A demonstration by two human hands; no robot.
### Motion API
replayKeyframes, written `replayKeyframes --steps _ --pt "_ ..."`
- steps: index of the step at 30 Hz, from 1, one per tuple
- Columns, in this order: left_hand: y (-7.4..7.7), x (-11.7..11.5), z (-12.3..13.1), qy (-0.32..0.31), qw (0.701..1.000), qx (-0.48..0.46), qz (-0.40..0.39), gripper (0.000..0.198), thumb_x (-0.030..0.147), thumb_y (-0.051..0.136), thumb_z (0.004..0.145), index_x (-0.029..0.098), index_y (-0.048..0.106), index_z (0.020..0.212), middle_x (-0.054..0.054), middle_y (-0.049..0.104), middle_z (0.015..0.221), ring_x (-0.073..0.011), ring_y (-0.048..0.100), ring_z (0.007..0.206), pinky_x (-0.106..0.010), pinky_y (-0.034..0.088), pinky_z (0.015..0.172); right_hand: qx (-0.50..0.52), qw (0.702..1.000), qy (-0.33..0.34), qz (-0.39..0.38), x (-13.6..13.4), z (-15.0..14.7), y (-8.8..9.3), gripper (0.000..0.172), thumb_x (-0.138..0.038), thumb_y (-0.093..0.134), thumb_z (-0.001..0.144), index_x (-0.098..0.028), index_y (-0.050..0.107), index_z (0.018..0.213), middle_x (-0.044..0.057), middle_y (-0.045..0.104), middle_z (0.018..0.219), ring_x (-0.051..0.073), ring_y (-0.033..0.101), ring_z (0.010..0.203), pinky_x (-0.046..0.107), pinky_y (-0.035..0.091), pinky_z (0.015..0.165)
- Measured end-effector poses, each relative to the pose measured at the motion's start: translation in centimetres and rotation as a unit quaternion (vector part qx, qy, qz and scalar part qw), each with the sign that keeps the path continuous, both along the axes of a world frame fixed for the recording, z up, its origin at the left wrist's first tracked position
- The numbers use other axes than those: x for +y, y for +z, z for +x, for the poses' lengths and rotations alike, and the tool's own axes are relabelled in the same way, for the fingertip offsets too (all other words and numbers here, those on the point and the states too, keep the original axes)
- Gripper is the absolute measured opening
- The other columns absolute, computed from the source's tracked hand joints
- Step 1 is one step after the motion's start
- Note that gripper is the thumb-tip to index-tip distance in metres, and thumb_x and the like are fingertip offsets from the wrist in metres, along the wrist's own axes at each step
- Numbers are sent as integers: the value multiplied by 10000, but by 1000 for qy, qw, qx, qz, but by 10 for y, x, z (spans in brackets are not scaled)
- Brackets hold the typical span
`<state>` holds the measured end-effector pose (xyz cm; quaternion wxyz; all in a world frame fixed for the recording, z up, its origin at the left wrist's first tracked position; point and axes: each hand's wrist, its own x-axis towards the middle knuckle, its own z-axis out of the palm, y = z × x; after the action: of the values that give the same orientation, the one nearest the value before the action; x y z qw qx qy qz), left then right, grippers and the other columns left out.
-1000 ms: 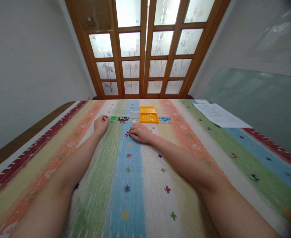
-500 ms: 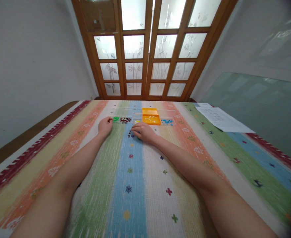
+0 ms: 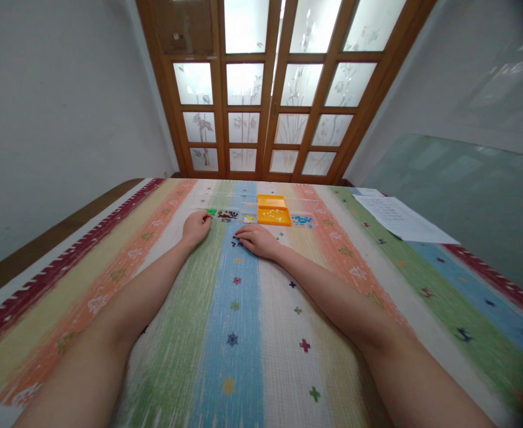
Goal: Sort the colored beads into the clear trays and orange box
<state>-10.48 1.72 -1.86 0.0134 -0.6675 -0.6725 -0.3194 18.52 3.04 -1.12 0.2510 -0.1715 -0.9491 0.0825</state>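
Note:
My left hand (image 3: 197, 229) is closed in a pinch at the near edge of a box of small green pieces (image 3: 211, 212), partly covering it. Whatever its fingertips hold is too small to make out. My right hand (image 3: 258, 240) rests low over the cloth, palm down, with its fingers drawn together. Its fingertips are at a few loose dark red pieces (image 3: 233, 242) on the blue stripe. Any piece between those fingers is hidden. Just beyond the hands stand a clear box of dark red pieces (image 3: 228, 215) and one with yellow pieces (image 3: 248, 219).
An open orange box (image 3: 274, 222) with white pieces stands in the row, lid raised. Right of it is a clear box of blue pieces (image 3: 301, 220). Printed paper sheets (image 3: 402, 219) lie at the right on the striped tablecloth (image 3: 239, 368). Glazed wooden doors (image 3: 270, 107) stand behind.
My left hand has shifted slightly right along the green box. My right hand has drawn back a little toward me, uncovering more of the yellow pieces. The view has tilted slightly.

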Motion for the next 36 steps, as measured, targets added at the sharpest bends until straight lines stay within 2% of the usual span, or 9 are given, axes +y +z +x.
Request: replayKeyframes --steps 8,16,20,28,32,36 --pt "1 -1 4 -17 1000 18 -14 275 261 521 945 211 781 1015 -82 769 1030 -254 670 975 -358 501 875 -25 999 -8 23 0 -2 1 281 -207 579 1018 -222 790 1202 86 760 1212 215 684 1108 374 510 1015" --pt "4 -5 12 -60 998 34 -14 262 245 531 936 204 782 997 -96 759 1013 -269 669 993 -386 503 926 -45 998 -28 36 -1 -5 6 251 -205 584 1018 -212 797 1151 99 755 1168 214 680 1048 364 497 978" --pt "4 -7 16 -89 995 40 -11 253 253 539 927 211 780 991 -93 756 1018 -269 663 1007 -395 500 942 -17 999 -30 28 5 -3 10 273 -198 541 1032 -205 790 1145 106 742 1207 224 675 1087 370 502 1001" --pt "7 -10 18 -98 994 34 -17 249 243 545 918 221 782 992 -88 749 1013 -262 648 1014 -405 490 971 93 990 -108 -4 34 -26 28 308 -264 516 1054 -221 771 1222 95 720 1252 221 662 1148 367 499 1054" --pt "10 -13 19 -108 993 43 -14 240 238 544 924 218 776 984 -90 742 1010 -261 644 1007 -406 489 963 103 985 -138 -24 48 -38 29 310 -272 584 1026 -217 741 1288 110 680 1348 241 642 1224 413 484 1106" --pt "12 -17 23 -128 990 57 -10 230 246 548 935 202 769 985 -97 736 990 -265 643 987 -404 488 940 118 981 -149 -42 51 -31 30 315 -271 582 1025 -220 726 1301 105 654 1398 240 622 1273 424 472 1132"
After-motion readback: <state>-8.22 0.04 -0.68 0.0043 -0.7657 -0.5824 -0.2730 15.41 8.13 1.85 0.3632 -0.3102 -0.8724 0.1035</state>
